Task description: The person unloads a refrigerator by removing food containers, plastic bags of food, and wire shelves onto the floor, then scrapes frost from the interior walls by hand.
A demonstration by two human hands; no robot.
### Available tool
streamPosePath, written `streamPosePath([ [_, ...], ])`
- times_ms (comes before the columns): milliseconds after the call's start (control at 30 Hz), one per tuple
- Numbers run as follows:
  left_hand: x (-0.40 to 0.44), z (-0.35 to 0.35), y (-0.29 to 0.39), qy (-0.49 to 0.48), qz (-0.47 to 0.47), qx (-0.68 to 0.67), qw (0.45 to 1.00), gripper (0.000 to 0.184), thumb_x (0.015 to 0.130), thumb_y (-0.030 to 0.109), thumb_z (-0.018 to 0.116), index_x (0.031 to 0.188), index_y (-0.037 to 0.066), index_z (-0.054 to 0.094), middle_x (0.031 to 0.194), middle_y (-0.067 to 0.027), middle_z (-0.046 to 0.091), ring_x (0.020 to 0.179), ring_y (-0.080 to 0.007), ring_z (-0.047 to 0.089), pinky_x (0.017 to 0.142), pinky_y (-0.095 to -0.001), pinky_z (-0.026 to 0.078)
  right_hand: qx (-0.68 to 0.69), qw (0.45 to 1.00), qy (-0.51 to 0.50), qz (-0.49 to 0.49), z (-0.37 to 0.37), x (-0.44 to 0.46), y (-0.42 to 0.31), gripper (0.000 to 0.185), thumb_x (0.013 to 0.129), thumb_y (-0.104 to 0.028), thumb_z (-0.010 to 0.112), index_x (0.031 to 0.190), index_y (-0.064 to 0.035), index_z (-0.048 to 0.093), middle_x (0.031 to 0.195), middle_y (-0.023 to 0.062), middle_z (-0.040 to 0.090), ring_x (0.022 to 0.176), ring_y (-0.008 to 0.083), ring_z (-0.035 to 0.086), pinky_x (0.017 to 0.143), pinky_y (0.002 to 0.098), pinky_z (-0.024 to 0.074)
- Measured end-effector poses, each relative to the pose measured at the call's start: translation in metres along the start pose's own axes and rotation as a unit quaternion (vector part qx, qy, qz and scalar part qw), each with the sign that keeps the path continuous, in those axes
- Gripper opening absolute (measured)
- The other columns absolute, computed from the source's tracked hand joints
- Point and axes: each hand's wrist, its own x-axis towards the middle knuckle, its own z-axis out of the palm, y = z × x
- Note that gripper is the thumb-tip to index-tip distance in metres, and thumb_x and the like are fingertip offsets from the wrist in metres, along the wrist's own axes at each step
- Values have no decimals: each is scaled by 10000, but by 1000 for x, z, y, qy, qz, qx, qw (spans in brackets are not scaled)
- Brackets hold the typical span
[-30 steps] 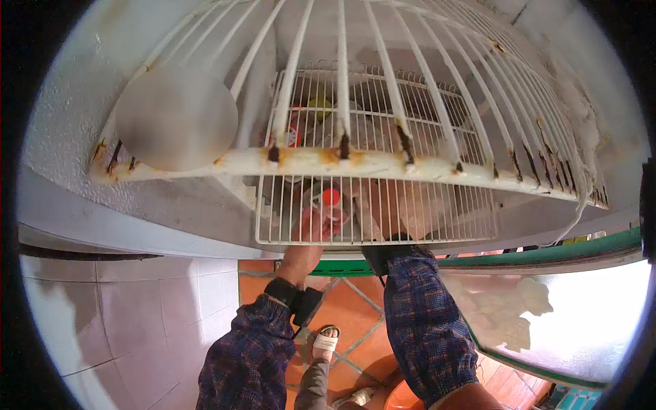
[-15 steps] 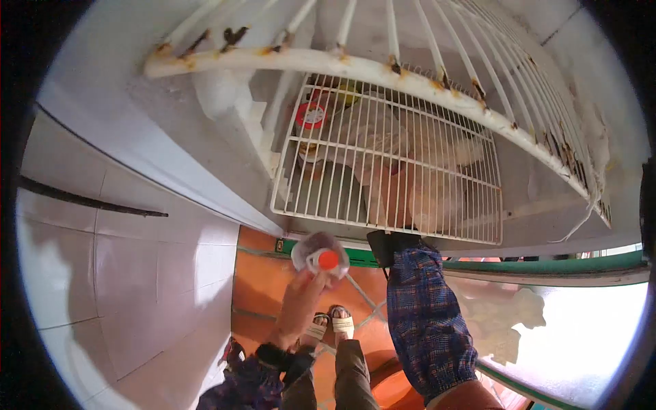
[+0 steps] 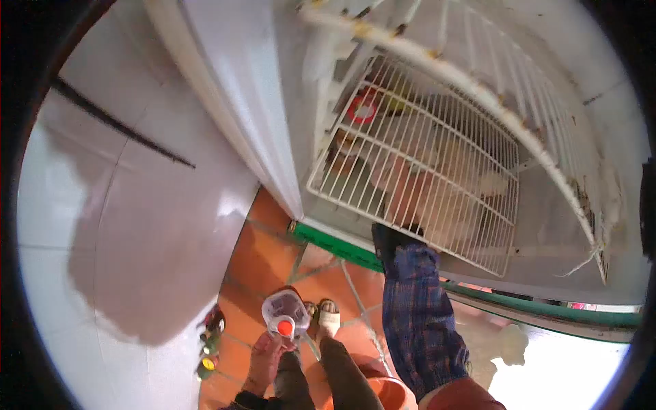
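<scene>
A clear plastic jug (image 3: 285, 309) with a red cap is held out over the floor, beside the fridge. My left hand (image 3: 268, 347) grips it near the cap. Beneath the white wire shelf (image 3: 424, 160) in the fridge, my right hand (image 3: 404, 188) reaches in among pale plastic bags (image 3: 454, 198); the bars partly cover it and its fingers are hard to make out. A container with a red lid (image 3: 362, 109) lies under the shelf at the back left.
A rusty curved wire rack (image 3: 492, 99) hangs above the shelf. On the left is a tiled wall (image 3: 157, 260). Bottles (image 3: 208, 359) stand at its foot. An orange basin (image 3: 389, 391) is on the floor near sandalled feet (image 3: 329, 318). The green-edged door lies at right.
My left hand has come out from under the shelf with the jug and moved down and left over the floor. The view has turned left. My right hand has stayed under the shelf.
</scene>
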Motion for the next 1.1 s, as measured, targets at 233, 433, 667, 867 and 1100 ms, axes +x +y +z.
streamPosePath([
  [233, -36, -65, -46, 124, 35, 1, 992, 110, 939, 158, 541, 951, 49, 537, 889, -53, 589, 856, -173, 606, 803, -340, 510, 6, 999, -34, -39, -14, -19, 3, 383, 896, -126, 563, 1266, -39, 513, 1244, 105, 543, 1152, 246, 504, 988, 354, 412],
  [433, -38, -96, -61, 163, 50, 8, 985, 138, 933, 189, 538, 907, 58, 505, 850, -75, 591, 836, -182, 604, 755, -332, 522, 38, 998, -23, -52, -36, -24, 11, 385, 894, -124, 565, 1266, -40, 512, 1248, 103, 541, 1159, 246, 500, 996, 352, 407],
  [667, -20, -134, -74, 221, 33, -77, 972, 99, 917, 167, 530, 883, 87, 484, 830, -73, 578, 813, -200, 588, 771, -368, 507, 84, 994, -28, -63, -72, -57, 22, 386, 893, -121, 566, 1267, -42, 512, 1253, 101, 538, 1166, 245, 496, 1007, 350, 401],
  [867, 4, -167, -82, 262, -12, -110, 959, 110, 912, 192, 543, 909, 93, 497, 877, -63, 566, 807, -196, 568, 748, -355, 496, 593, 728, 12, 343, -104, -95, -4, 313, 866, -175, 597, 1161, -73, 572, 1170, 96, 574, 1135, 223, 517, 979, 355, 420],
  [1100, 37, -223, -80, 248, -11, -80, 965, 144, 888, 215, 588, 984, 120, 538, 875, -28, 555, 736, -161, 555, 620, -281, 479, 424, 827, -127, 347, -145, -226, 16, 421, 853, -245, 596, 1225, -61, 524, 1189, 75, 588, 1128, 278, 538, 1009, 462, 394],
])
